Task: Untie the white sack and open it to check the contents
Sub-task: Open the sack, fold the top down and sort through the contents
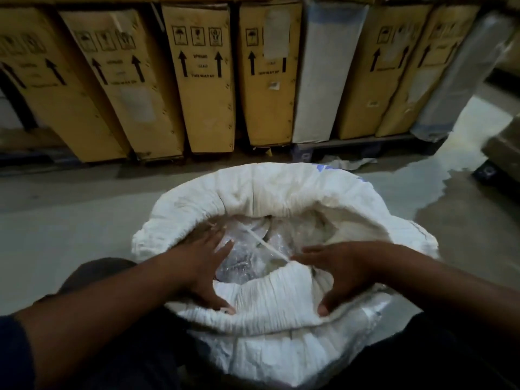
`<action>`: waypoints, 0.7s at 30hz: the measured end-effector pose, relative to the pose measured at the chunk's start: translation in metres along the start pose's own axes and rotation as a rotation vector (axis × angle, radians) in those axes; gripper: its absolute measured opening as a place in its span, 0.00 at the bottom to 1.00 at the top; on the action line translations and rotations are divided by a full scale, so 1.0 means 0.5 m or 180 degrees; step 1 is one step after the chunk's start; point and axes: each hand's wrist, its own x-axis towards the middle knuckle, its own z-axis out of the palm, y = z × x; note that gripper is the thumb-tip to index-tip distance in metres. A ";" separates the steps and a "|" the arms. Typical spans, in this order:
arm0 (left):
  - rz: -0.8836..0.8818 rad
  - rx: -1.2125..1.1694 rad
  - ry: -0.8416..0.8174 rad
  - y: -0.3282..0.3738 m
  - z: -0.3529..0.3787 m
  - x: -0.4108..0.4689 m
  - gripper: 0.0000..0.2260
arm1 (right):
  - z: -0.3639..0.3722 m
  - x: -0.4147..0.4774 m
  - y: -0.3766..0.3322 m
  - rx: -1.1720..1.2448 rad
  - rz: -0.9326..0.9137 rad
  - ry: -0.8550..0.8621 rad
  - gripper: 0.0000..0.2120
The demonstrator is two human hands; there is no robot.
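The white woven sack (281,192) stands on the floor between my knees, its mouth wide open and its rim rolled down into a thick collar. Inside lie clear plastic-wrapped contents (244,260) with a thin white strip (267,246) lying across them. My left hand (202,266) rests spread on the near-left rim, thumb pressing the rolled fabric and fingers reaching into the opening. My right hand (343,271) is spread on the near-right rim, thumb hooked over the collar's outer fold. Neither hand closes around anything.
A row of tall yellow cardboard boxes (205,80) with arrow marks leans on a pallet behind the sack, with white wrapped panels (323,74) among them. A wet, shiny patch (464,170) spreads on the grey floor at the right. Paper scraps lie by the pallet.
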 end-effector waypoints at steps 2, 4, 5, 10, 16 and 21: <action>0.0004 -0.0007 -0.0291 0.015 0.007 -0.031 0.71 | 0.019 -0.020 -0.008 0.0001 -0.0004 -0.0029 0.56; 0.0035 0.0128 -0.0552 0.031 0.002 -0.058 0.72 | 0.031 -0.044 -0.017 -0.0026 -0.0031 -0.0006 0.54; 0.0062 0.0226 -0.0684 0.044 0.002 -0.076 0.71 | 0.036 -0.057 -0.024 -0.0029 -0.0076 0.0008 0.52; 0.0489 0.0367 0.0152 0.109 0.088 -0.150 0.43 | 0.089 -0.122 -0.059 0.0038 -0.0042 -0.0344 0.47; 0.0233 0.0592 0.0594 0.120 0.240 -0.146 0.21 | 0.138 -0.142 -0.102 0.0889 0.0372 -0.0706 0.61; 0.0445 -0.0601 -0.0336 0.142 -0.026 -0.135 0.43 | 0.058 -0.123 -0.072 0.0376 0.0116 0.0677 0.24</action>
